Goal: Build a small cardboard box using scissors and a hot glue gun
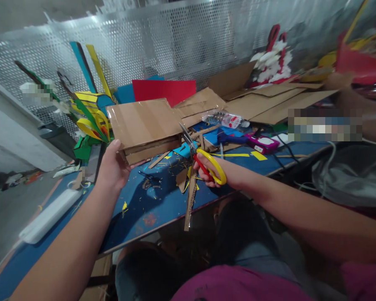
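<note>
My left hand [114, 167] grips the near left corner of a flat cardboard box [146, 123], thumb on top, and holds it tilted above the table. In my right hand [208, 169] is a pair of scissors [218, 166] with one yellow and one red handle. Their blades point up and away, close to the box's right end, and look slightly parted. Below the right hand a narrow cardboard strip [190, 205] reaches past the table's front edge; whether the fingers touch it I cannot tell.
The blue table [131, 225] carries paper scraps, a plastic bottle [225, 120], a blue glue gun [232, 137] and cardboard sheets [278, 102]. A white box-like bar [50, 215] lies at left. Behind stands a perforated metal panel [175, 42]. Another person's arm [347, 100] reaches in at right.
</note>
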A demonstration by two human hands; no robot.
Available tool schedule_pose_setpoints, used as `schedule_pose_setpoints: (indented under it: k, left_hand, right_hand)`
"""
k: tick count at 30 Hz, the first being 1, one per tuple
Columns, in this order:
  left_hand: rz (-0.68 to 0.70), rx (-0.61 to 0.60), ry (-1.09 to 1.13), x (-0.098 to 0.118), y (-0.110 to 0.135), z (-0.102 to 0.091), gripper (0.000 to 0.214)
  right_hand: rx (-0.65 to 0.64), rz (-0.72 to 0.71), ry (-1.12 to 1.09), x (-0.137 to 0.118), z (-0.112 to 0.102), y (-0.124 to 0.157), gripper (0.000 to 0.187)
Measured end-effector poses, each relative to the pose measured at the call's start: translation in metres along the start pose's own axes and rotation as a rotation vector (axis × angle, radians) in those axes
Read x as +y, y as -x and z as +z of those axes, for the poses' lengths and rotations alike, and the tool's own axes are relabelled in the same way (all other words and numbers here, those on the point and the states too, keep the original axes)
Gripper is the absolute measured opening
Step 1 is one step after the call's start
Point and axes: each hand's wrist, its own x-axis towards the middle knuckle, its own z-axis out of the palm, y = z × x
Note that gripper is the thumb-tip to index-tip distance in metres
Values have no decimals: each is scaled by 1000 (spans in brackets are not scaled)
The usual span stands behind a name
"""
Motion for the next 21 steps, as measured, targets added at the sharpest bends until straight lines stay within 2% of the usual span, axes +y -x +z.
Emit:
schedule_pose_setpoints:
  k: [5, 10, 21]
  left_hand:
    - [21, -1, 7, -1, -3, -1, 35]
    - [15, 6, -10, 0, -5, 0, 28]
    - [-4, -26, -8, -1, -2, 2, 37]
  right_hand:
    - [-30, 15, -20, -4, 0, 4, 78]
    - [-5, 17, -5, -9, 2, 6, 78]
    - [-18, 30, -12, -11, 1, 3, 83]
